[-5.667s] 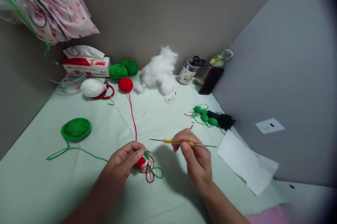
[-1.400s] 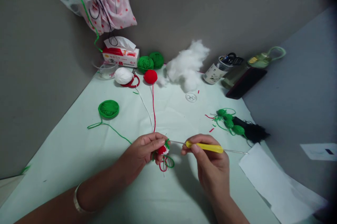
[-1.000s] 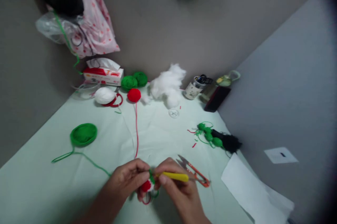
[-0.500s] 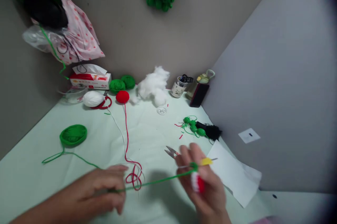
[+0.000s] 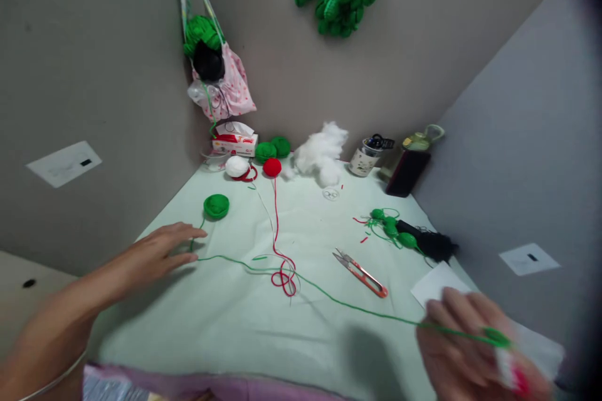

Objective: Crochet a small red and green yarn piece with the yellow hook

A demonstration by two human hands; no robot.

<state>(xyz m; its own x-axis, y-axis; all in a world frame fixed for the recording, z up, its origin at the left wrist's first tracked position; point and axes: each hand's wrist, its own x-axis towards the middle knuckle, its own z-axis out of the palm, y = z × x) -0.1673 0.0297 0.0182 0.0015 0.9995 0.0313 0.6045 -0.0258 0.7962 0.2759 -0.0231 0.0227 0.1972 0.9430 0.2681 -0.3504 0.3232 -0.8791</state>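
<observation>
My right hand (image 5: 454, 344), blurred at the lower right, is closed on a small crochet piece (image 5: 510, 366) in green, white and red. Whether a hook is still in that hand I cannot make out. From the piece a green yarn strand (image 5: 338, 302) runs slackly across the table to the left. My left hand (image 5: 157, 250) is stretched out above the left of the cloth, its fingers apart. The strand passes by its fingertips, and beyond them lies the green yarn ball (image 5: 216, 206).
Orange-handled thread snips (image 5: 362, 274) lie mid-table beside tangled red yarn (image 5: 283, 278). Behind are a red ball (image 5: 271, 167), a white ball (image 5: 236, 166), white stuffing (image 5: 320, 153), a cup (image 5: 364, 159) and a phone (image 5: 408, 173). Green crocheted pieces (image 5: 394, 228) lie right.
My hands have moved apart: the left to the left, its fingers now spread, the right to the right with the crochet piece. The strand has slackened, and the snips now show whole.
</observation>
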